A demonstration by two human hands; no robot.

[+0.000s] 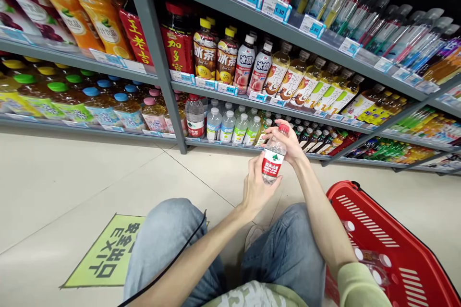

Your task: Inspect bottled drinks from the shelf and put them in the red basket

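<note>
A small clear water bottle [272, 163] with a red cap and a red and white label is held up in front of my knees, slightly tilted. My left hand [257, 184] wraps round its lower part, thumb under the base. Fingers of my right hand [288, 141] close round the bottle's upper part, just below the cap. The label faces me between the two hands. Behind the bottle is the bottom shelf, with white-capped bottles [227, 124] and a larger red-capped water bottle [195, 117].
A red shopping basket [382, 211] stands on the floor at my right, with several clear white-capped bottles [372, 256] inside. Shelves [252, 69] of drinks with price tags run across the front. A yellow-green floor sign [104, 254] lies left of my knee.
</note>
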